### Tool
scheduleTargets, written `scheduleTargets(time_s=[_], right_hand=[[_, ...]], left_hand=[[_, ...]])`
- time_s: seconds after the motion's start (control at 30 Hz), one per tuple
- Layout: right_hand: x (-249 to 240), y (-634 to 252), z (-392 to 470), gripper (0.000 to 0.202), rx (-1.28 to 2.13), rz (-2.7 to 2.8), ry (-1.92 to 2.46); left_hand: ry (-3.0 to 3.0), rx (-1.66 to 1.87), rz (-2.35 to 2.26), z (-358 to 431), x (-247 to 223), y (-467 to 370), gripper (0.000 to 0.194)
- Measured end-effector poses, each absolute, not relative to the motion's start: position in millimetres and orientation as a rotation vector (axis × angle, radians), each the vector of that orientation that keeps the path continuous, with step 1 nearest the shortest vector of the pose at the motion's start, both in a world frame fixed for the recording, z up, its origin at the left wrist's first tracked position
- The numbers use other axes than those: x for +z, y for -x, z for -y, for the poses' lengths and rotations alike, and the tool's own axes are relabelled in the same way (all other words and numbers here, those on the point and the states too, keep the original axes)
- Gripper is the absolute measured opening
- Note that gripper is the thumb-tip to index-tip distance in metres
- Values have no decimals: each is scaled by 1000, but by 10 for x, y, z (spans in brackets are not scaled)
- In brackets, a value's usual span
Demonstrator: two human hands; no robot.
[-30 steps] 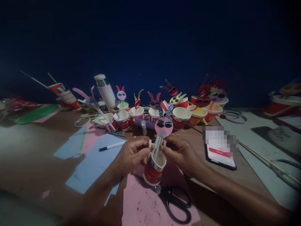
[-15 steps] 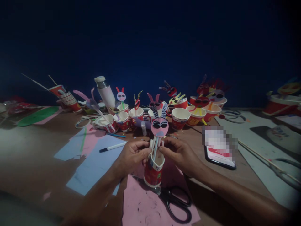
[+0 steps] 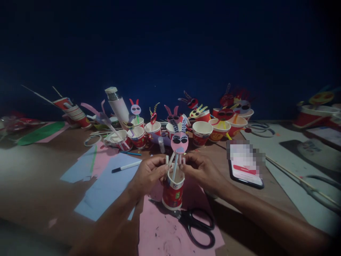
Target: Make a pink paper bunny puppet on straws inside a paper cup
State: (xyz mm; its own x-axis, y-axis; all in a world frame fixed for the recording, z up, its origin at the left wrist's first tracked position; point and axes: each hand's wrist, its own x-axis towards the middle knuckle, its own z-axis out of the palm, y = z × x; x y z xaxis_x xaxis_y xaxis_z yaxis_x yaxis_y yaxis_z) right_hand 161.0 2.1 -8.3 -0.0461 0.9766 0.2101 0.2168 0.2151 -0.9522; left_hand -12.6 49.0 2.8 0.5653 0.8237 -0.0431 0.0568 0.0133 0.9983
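A red paper cup [image 3: 173, 195] with a white rim stands upright before me on pink paper. Above its mouth rises a pink paper face [image 3: 180, 144] with black eyes and patterned ears, on pale strips [image 3: 175, 170] that go down into the cup. My left hand [image 3: 151, 173] is closed at the rim's left side, pinching a white strip [image 3: 167, 160] between thumb and fingers. On the opposite side, my right hand [image 3: 202, 172] pinches another pale strip [image 3: 184, 161]. Some fingertips are hidden behind the strips and cup.
Black-handled scissors [image 3: 197, 227] lie on the pink paper [image 3: 157, 234], blades beside the cup base. A phone [image 3: 245, 167] is at right, a marker [image 3: 126, 166] and blue paper [image 3: 106, 195] at left. Decorated cups [image 3: 202, 133] and a bottle [image 3: 119, 110] line the back.
The strips at the cup's rim have spread farther apart, and its mouth looks rounder. Both hands still pinch at the rim. The whole view has shifted slightly.
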Motion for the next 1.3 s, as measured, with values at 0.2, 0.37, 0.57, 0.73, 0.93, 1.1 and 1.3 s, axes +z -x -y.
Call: scheduleTargets(time_s=[0.2,0.37,0.57,0.73,0.93,1.1,1.3], right_hand=[[-124,-1616,-58,7,951,1458,1193],[-160,-1645,-85,7,966,1449,1162],[-132,-1649,-80,8,961,1490,1126],[-120,-1639,-63,13,967,1517,1125],[-86,-1734,-105,30,984,1360,1148],[21,-1868,-154,22,932,1234,1122],[172,-2023,-122,15,813,1214,1148]], left_hand=[[-1437,694,-757,-508,13,136,17],[-1401,726,-728,-524,0,157,15],[-1464,752,-785,-508,38,152,15],[-1477,743,-800,-494,41,135,17],[-1518,822,-853,-548,36,181,15],[-1539,913,-905,-629,26,233,13],[-1507,1077,-963,-706,237,438,13]])
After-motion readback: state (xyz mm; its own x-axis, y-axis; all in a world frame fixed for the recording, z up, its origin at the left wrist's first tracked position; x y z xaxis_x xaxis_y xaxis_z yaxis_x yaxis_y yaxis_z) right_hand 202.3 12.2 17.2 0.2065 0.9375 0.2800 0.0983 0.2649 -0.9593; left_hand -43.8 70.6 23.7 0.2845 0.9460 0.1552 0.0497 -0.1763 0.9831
